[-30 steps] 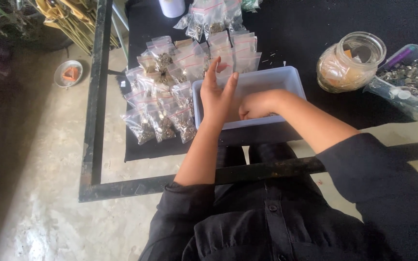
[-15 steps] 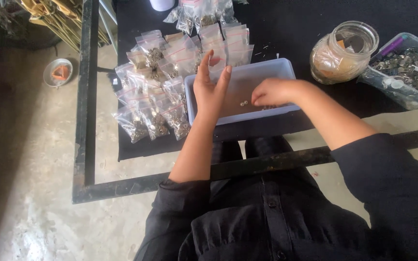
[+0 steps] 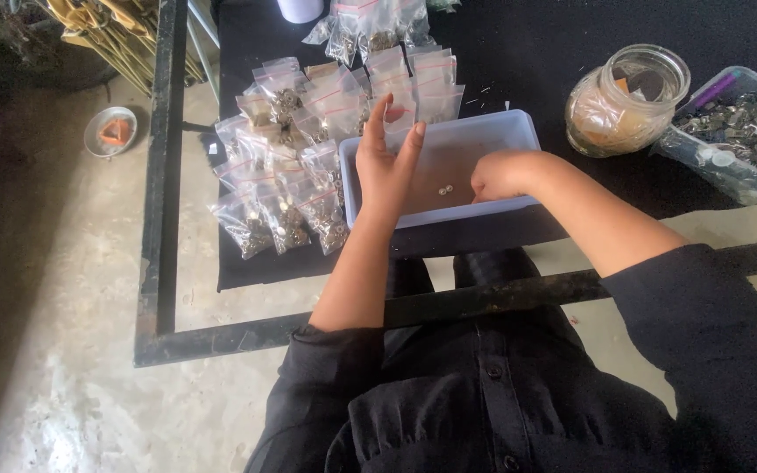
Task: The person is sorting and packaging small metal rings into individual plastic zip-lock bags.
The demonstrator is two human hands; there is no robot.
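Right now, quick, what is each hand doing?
Left hand: open, fingers spread, holding nothing, at the left side of the shallow white tray.
Right hand: curled closed inside the tray near two small metal pieces; contents cannot be told.

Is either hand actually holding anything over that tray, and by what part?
Left hand is open, holding nothing. Right hand is curled inside the white tray; whether it pinches something cannot be told.

Small packing workshop: metal-framed bench (image 3: 158,263) on bare concrete floor (image 3: 54,350), rows of filled zip bags (image 3: 291,175), parts tub (image 3: 738,140), jar (image 3: 626,101), sorting tray (image 3: 484,131).
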